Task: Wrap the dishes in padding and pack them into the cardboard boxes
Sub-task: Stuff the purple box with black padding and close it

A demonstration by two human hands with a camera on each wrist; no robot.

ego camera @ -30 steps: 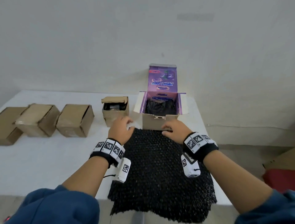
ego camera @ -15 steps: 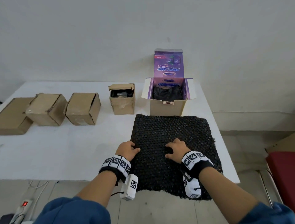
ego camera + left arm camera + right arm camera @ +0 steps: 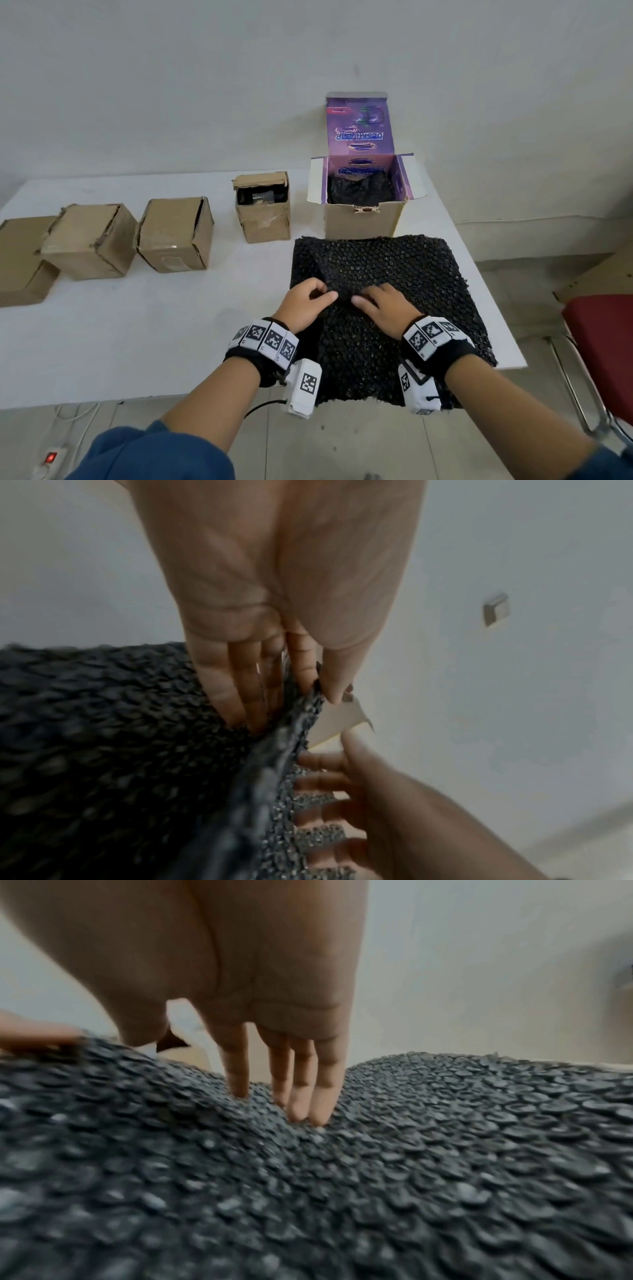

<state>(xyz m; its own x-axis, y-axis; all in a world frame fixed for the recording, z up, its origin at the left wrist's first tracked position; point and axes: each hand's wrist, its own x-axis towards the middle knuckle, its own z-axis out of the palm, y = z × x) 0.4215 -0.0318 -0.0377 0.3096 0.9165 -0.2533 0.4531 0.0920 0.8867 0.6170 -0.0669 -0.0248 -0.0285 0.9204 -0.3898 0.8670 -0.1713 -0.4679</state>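
Observation:
A black bubble wrap sheet [image 3: 394, 274] lies flat on the white table [image 3: 137, 325], its near edge hanging over the front. My left hand [image 3: 308, 301] pinches a raised ridge of the sheet between thumb and fingers, as the left wrist view shows at the hand [image 3: 308, 693] and the wrap [image 3: 103, 723]. My right hand [image 3: 383, 305] is just beside it, with straight fingers pressing into the wrap [image 3: 445, 1150]. Behind the sheet stands an open purple-lined cardboard box [image 3: 359, 219] with black padding [image 3: 358, 186] inside. No bare dish shows.
A small open cardboard box [image 3: 262, 212] with something dark inside stands left of the purple one. Three closed boxes [image 3: 174, 236], [image 3: 89, 243], [image 3: 20, 260] line the left side. A red chair [image 3: 606, 342] is at the right, and a power strip [image 3: 48, 460] lies on the floor.
Both hands slid from the sheet's far edge back to its middle and drew together. The left hand has pinched up a fold in the sheet.

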